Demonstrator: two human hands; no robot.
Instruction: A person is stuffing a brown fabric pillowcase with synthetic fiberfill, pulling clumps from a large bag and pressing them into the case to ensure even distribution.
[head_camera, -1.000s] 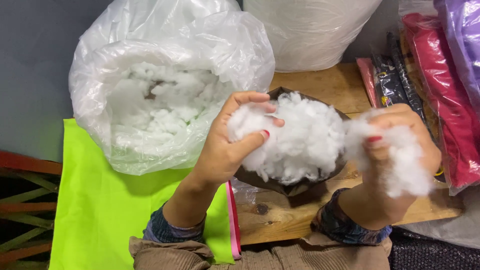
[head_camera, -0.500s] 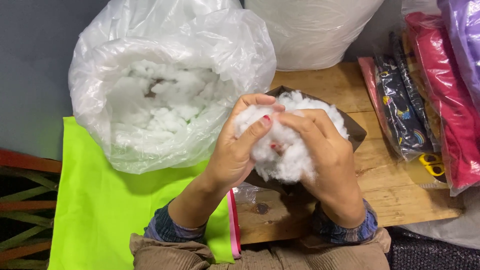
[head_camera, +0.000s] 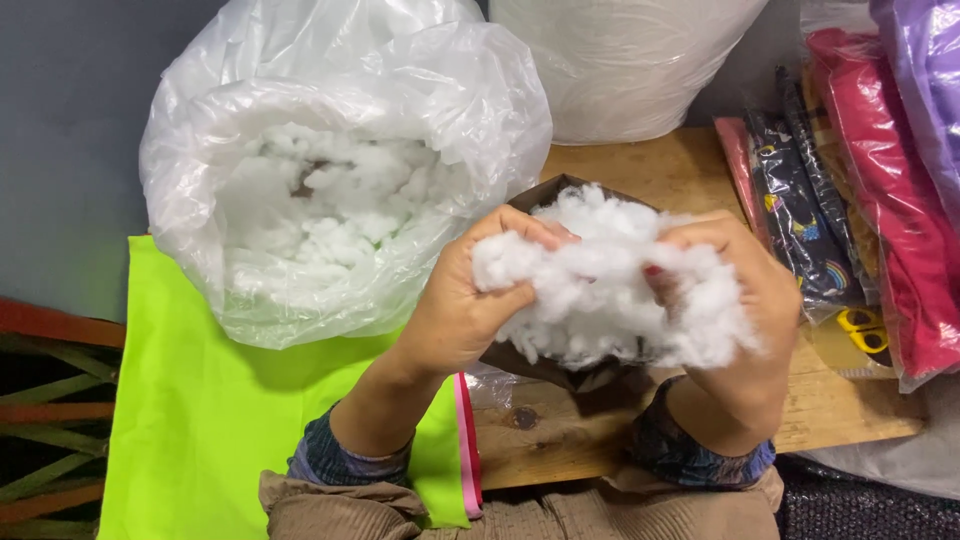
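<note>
Half a second ago both hands were bunched together over the fluff; now they are pulled apart, the clump stretched between them. Left hand (head_camera: 455, 310) is clamped on the left end of the white stuffing (head_camera: 600, 280), thumb and fingers pinching it; right hand (head_camera: 745, 320) is closed on the right end, fingers buried in fibre. The stuffing sits just above a dark brown fabric piece (head_camera: 560, 365), which shows under and behind it, touching the fluff. Judging from that, the clump is being teased loose over the brown piece, as it was a second ago, so this looks like a repeated pull-and-gather motion.

Surroundings, left to right: neon green cloth (head_camera: 220, 420) hanging over the table edge, with a big clear plastic bag (head_camera: 340, 90) of the same white stuffing sitting on it, mouth open. Pink strip (head_camera: 465, 440) beside the green cloth. Wooden table (head_camera: 560, 430) under the hands. Another white sack (head_camera: 620, 60) at top. Right edge: packaged fabrics (head_camera: 880, 200), dark patterned, red and purple, in plastic; yellow scissors (head_camera: 860, 330) just beside them. Grey wall behind.
</note>
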